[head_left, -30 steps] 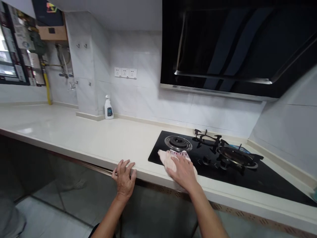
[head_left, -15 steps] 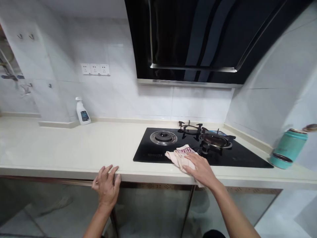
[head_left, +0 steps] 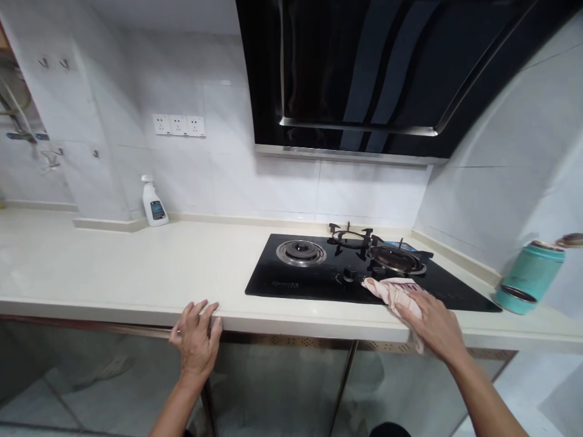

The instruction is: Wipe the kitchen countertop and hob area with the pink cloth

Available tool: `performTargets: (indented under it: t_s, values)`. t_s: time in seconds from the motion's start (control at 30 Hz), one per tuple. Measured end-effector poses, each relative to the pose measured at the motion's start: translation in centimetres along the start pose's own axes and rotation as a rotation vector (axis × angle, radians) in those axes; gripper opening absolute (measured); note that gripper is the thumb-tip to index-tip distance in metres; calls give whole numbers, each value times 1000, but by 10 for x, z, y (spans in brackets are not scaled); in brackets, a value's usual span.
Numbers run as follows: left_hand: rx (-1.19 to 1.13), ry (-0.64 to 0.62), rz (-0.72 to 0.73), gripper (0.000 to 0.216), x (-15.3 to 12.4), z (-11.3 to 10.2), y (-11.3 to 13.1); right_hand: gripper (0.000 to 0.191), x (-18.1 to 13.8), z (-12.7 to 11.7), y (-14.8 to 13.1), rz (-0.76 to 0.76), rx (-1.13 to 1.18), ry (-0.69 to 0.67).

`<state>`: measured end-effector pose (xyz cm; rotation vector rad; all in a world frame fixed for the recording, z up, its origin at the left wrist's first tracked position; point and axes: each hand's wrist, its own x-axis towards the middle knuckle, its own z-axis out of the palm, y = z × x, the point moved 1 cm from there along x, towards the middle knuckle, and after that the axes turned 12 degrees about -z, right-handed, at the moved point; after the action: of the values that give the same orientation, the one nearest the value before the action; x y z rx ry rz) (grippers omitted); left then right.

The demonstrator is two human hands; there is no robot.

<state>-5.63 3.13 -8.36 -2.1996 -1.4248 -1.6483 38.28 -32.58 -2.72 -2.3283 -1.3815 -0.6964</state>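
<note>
My right hand [head_left: 435, 326] lies flat on a pale pink cloth [head_left: 392, 289] and presses it onto the front right part of the black glass gas hob [head_left: 291, 282]. The cloth spills over the counter's front edge under my palm. My left hand [head_left: 197, 337] rests on the front edge of the cream counter [head_left: 127, 273], fingers spread over the lip, holding nothing. On the hob, a bare burner [head_left: 300, 252] sits at the left and a burner with its black pan support [head_left: 395, 258] at the right, just behind the cloth.
A white spray bottle [head_left: 153, 203] stands at the back wall on the left. A teal canister [head_left: 528, 277] lies tilted on the counter at the far right. A black range hood [head_left: 364, 73] hangs above the hob. Wall sockets [head_left: 178, 125] sit on the tiles.
My right hand has slid the cloth to the right across the front of the hob, from its left-middle to its right part. My view turned right early on. My left hand stayed on the edge.
</note>
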Motion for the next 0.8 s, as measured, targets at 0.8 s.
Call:
performTargets:
  t_s: [0.8]
  values:
    - [-37,25,-63,40,2,3,7,46,4,3,-158,62,-57,61]
